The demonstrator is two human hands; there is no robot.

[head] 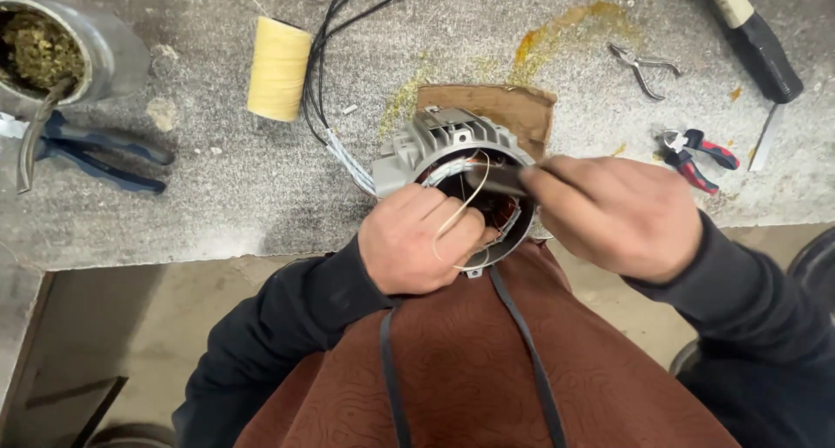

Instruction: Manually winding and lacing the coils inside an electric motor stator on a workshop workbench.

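Gripping the motor housing (452,148) rim, left hand (417,239) clenched; right hand (622,213) pinches a dark tool (496,180) inside it.

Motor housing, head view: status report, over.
Left hand grips motor housing rim, pale cord looped over fingers. Right hand works a thin dark tool inside. Black cables trail behind; nothing obstructs.

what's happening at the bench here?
A person is working on a grey motor housing held at the edge of the stone bench, its windings visible inside. The left hand steadies the housing's rim with a pale cord looping over its fingers. The right hand pinches a thin dark tool pointed into the bore. A spool of yellow cord, blue-handled pliers and red-handled pliers lie on the bench.
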